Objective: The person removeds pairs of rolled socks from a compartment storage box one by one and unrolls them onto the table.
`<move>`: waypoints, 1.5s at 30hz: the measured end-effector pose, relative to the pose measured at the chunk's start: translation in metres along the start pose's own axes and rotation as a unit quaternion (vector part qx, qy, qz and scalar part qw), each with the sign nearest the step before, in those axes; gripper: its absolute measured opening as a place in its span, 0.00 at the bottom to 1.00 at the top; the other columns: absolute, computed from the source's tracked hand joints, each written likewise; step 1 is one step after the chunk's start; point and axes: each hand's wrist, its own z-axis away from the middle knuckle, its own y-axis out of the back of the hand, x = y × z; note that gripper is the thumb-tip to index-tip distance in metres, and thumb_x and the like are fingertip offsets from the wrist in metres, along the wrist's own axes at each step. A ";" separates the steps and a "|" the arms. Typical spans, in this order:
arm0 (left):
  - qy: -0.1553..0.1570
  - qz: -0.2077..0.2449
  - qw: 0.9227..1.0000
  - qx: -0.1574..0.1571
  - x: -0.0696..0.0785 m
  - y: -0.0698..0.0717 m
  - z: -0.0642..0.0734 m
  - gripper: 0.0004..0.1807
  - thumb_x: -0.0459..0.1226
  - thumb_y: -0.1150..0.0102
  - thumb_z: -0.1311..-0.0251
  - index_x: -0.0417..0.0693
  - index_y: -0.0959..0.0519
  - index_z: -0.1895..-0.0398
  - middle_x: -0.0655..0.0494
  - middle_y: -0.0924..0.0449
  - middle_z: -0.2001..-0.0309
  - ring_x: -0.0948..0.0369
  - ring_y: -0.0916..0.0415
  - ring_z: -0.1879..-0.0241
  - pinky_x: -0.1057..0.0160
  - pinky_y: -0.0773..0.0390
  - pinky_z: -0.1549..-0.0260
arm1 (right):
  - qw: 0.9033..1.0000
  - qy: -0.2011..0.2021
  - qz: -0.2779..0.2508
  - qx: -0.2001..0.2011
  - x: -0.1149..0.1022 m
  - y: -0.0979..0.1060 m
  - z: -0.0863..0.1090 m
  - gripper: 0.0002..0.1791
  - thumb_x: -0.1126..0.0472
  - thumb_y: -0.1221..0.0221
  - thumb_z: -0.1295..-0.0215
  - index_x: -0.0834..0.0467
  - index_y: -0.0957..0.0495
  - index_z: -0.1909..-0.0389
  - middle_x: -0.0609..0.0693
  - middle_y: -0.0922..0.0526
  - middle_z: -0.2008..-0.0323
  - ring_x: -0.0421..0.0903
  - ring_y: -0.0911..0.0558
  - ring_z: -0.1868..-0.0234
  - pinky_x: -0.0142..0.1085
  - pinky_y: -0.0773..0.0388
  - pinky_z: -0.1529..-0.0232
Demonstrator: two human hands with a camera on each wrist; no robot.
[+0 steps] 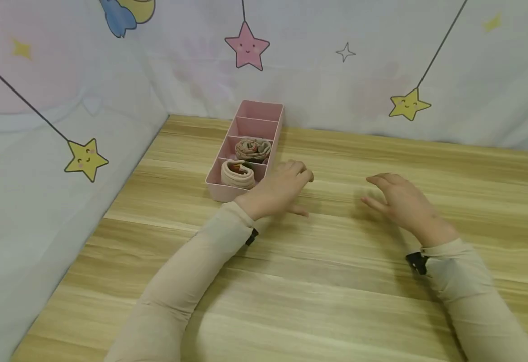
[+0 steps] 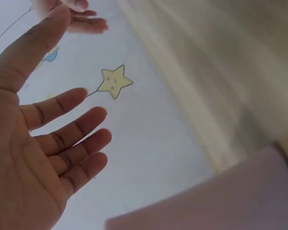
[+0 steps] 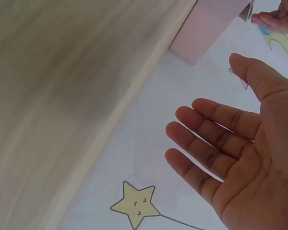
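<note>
At upper centre of the head view, slightly left of the midline, a pink divided box (image 1: pixel 223 193) rests on the wood-grained table (image 1: pixel 336 311), its long side running away from me. Its nearest compartment holds a cream roll (image 1: pixel 234 177); the next one back holds a patterned roll (image 1: pixel 251 150). Near the middle of the frame, my left hand (image 1: pixel 278 187) lies across the view of the box's near right corner; whether it touches the box I cannot tell from this angle. Its fingers are extended and slightly bent, and the left wrist view shows them spaced apart, palm exposed. Right of centre, well apart from the box, my right hand (image 1: pixel 399 201) faces the left one, fingers extended and thumb held away from them. Beige sleeves (image 1: pixel 187 281) enter from the lower left and lower right. Across the top hangs a pale backdrop (image 1: pixel 309 85) bearing a pink star (image 1: pixel 247 48) at upper centre.
</note>
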 end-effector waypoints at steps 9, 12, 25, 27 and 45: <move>0.035 0.016 0.999 -0.026 -0.013 0.031 0.020 0.31 0.52 0.31 0.49 0.46 0.29 0.48 0.52 0.28 0.51 0.53 0.32 0.46 0.56 0.34 0.40 | 0.999 0.025 -0.010 0.030 -0.020 -0.001 -0.012 0.23 0.53 0.43 0.33 0.67 0.24 0.45 0.66 0.21 0.47 0.63 0.24 0.43 0.55 0.31 0.41; 0.050 0.021 0.998 -0.033 -0.020 0.041 0.027 0.31 0.52 0.30 0.50 0.46 0.29 0.48 0.51 0.28 0.50 0.53 0.32 0.46 0.55 0.35 0.39 | 0.999 0.034 -0.016 0.038 -0.029 0.000 -0.018 0.22 0.53 0.43 0.33 0.66 0.24 0.46 0.65 0.20 0.48 0.62 0.23 0.44 0.54 0.29 0.42; 0.103 0.057 0.993 -0.019 -0.063 0.059 0.055 0.34 0.45 0.26 0.57 0.42 0.29 0.47 0.46 0.29 0.48 0.50 0.34 0.43 0.52 0.35 0.40 | 0.995 0.070 -0.040 0.063 -0.064 0.001 -0.048 0.19 0.53 0.42 0.33 0.63 0.22 0.49 0.60 0.17 0.53 0.56 0.19 0.50 0.51 0.25 0.47; 0.125 0.069 0.989 -0.032 -0.069 0.060 0.059 0.37 0.46 0.25 0.57 0.43 0.31 0.44 0.46 0.30 0.45 0.50 0.35 0.42 0.52 0.35 0.39 | 0.994 0.074 -0.046 0.064 -0.070 0.001 -0.052 0.19 0.54 0.43 0.33 0.62 0.22 0.49 0.59 0.17 0.53 0.56 0.19 0.51 0.50 0.24 0.48; 0.203 0.082 0.973 -0.067 -0.109 0.053 0.083 0.40 0.43 0.24 0.60 0.31 0.31 0.45 0.39 0.29 0.48 0.45 0.35 0.45 0.47 0.37 0.39 | 0.981 0.142 -0.123 0.049 -0.125 -0.009 -0.099 0.19 0.52 0.42 0.34 0.61 0.21 0.49 0.55 0.16 0.52 0.52 0.19 0.53 0.46 0.23 0.50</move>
